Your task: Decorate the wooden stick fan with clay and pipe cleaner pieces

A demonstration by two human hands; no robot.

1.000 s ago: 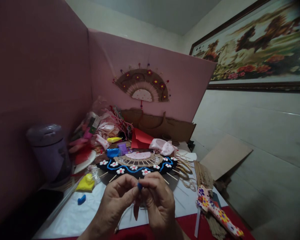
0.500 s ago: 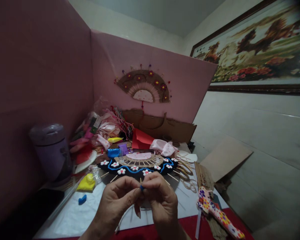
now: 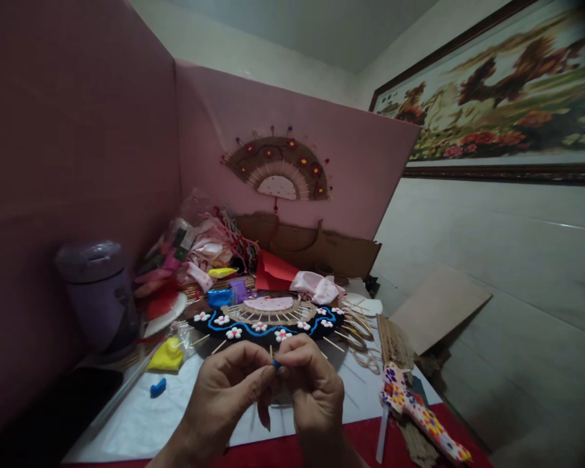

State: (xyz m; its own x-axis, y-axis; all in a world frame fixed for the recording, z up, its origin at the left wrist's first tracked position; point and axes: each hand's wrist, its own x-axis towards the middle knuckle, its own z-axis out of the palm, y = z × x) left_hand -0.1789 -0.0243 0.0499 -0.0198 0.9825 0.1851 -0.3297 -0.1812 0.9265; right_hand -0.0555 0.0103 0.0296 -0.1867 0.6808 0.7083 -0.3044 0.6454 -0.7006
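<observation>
- The left hand [image 3: 224, 390] and right hand [image 3: 318, 390] meet at their fingertips above the tabletop's near edge, thumbs and forefingers pinching a blue clay bit [image 3: 276, 365] between them.
- The clay bit is small and dark blue, largely covered by the fingers; a pale stick tip shows just above it, though whether that belongs to the fan cannot be told.
- Just beyond the hands lies the fan [image 3: 258, 326], mid-tabletop: a black outer band with a wavy blue line and white, red-centred flowers, slim pale ribs, a braided-looking tan arc and a spotted pink half-round. Bare sticks jut from its rim.
- Toward the tabletop's left edge stands a lavender tumbler [image 3: 97, 305], its contents hidden by the lid.
- Yellow clay [image 3: 166, 355], soft and lumpy, sits by crinkled clear plastic; a smooth blue lump [image 3: 158, 388] lies nearer the front left corner.
- Behind the fan are a shiny blue packet [image 3: 219, 298] and a purple packet [image 3: 238, 292], their contents unclear.
- Near the right edge rest ridged brown strips [image 3: 394, 338] and a flower-patterned piece [image 3: 422, 416].
- A white sheet [image 3: 131, 426] covers much of the tabletop; red cloth [image 3: 268, 452] shows along its near edge.
</observation>
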